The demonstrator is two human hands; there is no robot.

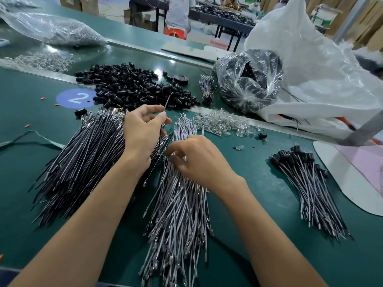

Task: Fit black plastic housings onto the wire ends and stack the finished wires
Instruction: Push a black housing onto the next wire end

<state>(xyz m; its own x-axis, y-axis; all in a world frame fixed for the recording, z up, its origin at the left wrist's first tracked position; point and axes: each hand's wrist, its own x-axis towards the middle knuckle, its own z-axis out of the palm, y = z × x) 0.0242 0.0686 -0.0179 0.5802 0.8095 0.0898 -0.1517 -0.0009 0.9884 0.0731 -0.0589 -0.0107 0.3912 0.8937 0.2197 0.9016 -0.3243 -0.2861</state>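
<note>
My left hand (143,131) pinches one thin black wire (167,103) that stands up between thumb and fingers, above the pile of black wires (83,162). My right hand (199,160) reaches down into the pile of grey wires (180,208), its curled fingers picking at the strands. A heap of loose black plastic housings (132,85) lies further back on the green table (259,204). At the right lies a stack of finished wires with housings fitted (306,183).
A clear bag of black parts (248,79) and a large white bag (310,69) stand at the back right. Clear small bulbs (223,121) lie beyond the grey wires. A tied wire bundle (206,88), a tape roll (181,79) and a white board (352,183) are nearby.
</note>
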